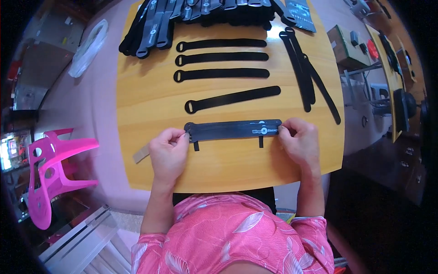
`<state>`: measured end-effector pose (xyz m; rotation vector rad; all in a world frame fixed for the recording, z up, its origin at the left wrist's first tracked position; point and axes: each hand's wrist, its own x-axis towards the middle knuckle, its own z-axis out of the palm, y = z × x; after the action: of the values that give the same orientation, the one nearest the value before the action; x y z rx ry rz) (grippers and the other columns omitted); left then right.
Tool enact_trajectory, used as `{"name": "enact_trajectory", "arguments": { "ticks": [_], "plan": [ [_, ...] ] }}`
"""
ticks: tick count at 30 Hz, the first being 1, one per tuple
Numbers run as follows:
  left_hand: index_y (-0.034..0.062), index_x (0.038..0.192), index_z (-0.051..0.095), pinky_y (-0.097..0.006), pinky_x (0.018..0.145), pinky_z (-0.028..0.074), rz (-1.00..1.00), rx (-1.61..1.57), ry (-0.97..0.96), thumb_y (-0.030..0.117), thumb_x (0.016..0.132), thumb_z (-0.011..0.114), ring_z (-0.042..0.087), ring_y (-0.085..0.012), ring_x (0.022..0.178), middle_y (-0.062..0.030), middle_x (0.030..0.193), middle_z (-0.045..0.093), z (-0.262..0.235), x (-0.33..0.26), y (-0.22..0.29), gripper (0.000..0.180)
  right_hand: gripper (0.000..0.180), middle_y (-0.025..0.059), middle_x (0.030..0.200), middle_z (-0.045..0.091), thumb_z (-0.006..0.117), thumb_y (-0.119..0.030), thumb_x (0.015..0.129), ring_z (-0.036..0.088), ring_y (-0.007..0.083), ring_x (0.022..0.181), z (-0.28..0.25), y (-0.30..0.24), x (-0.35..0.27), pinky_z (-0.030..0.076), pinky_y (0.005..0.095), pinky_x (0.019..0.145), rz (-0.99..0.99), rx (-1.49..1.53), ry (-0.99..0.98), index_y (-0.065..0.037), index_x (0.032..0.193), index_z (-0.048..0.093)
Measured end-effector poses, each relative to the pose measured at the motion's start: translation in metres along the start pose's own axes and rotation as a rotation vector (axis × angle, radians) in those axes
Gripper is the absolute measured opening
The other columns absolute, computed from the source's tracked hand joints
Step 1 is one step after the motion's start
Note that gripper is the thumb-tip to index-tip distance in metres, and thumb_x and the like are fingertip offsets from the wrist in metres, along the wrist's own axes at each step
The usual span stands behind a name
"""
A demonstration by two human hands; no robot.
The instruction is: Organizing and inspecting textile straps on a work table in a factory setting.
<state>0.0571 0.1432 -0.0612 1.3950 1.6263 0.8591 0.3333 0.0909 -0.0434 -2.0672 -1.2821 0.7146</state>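
My left hand (168, 150) pinches the slotted left end of a small stack of dark hook-and-loop straps (223, 131). The fingers of my right hand (300, 142) are closed on the stack's rounded right end. It lies level near the front of the table, with pale printing toward the right. Two short black strips, a left one (196, 146) and a right one (261, 142), stick out from under its near edge. Just beyond lies a slanted single black strap (237, 99), its slot to the left. Three parallel black straps (223, 58) lie farther away.
A large pile of printed straps (205, 13) covers the table's far side, beside a grey packet (300, 14). Loose black straps (303, 73) overlap at the right. By my left wrist lies a brown strip (141, 154). A pink plastic chair (57, 160) stands left of the wooden table (219, 176).
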Motion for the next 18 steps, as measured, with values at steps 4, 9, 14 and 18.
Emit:
{"name": "enact_trajectory", "arguments": {
  "ticks": [4,9,14,18],
  "plan": [
    [-0.0033,0.078,0.066,-0.019,0.051,0.04,-0.035,0.033,0.001,0.0,0.079,0.066,0.049,-0.0018,0.055,0.0019,0.064,0.06,-0.0048,-0.0014,-0.0006,0.003,0.012,0.0159,0.063,0.061,0.063,-0.012,0.073,0.061,0.0271,0.055,0.0042,0.0012,0.0012,0.048,0.0352,0.055,-0.028,-0.007,-0.018,-0.001,0.071,0.066],
    [-0.0035,0.079,0.066,-0.018,0.051,0.039,-0.065,0.023,-0.001,0.0,0.079,0.066,0.048,-0.0013,0.056,0.0021,0.064,0.06,-0.0058,0.0003,0.0015,0.004,0.011,0.0163,0.065,0.061,0.063,-0.013,0.072,0.062,0.0301,0.058,0.0036,-0.0016,0.0011,0.049,0.0371,0.056,-0.049,-0.061,0.003,-0.002,0.069,0.065],
    [-0.0039,0.079,0.066,-0.018,0.05,0.04,-0.054,0.014,0.007,0.0,0.078,0.067,0.048,-0.0014,0.055,0.0017,0.064,0.06,-0.0046,0.0003,-0.0007,0.004,0.011,0.0171,0.065,0.061,0.063,-0.012,0.072,0.062,0.0314,0.06,0.0026,-0.0029,0.0,0.05,0.0382,0.057,-0.074,-0.093,0.014,-0.002,0.068,0.065],
    [-0.0041,0.079,0.066,-0.019,0.051,0.04,-0.054,0.042,0.011,0.0,0.078,0.066,0.049,-0.0018,0.056,0.0013,0.064,0.06,-0.0045,0.0,0.0036,0.004,0.011,0.0173,0.065,0.061,0.062,-0.012,0.072,0.062,0.032,0.06,0.0031,-0.005,-0.0011,0.05,0.0388,0.058,-0.07,-0.098,0.014,-0.002,0.069,0.065]
  ]
}}
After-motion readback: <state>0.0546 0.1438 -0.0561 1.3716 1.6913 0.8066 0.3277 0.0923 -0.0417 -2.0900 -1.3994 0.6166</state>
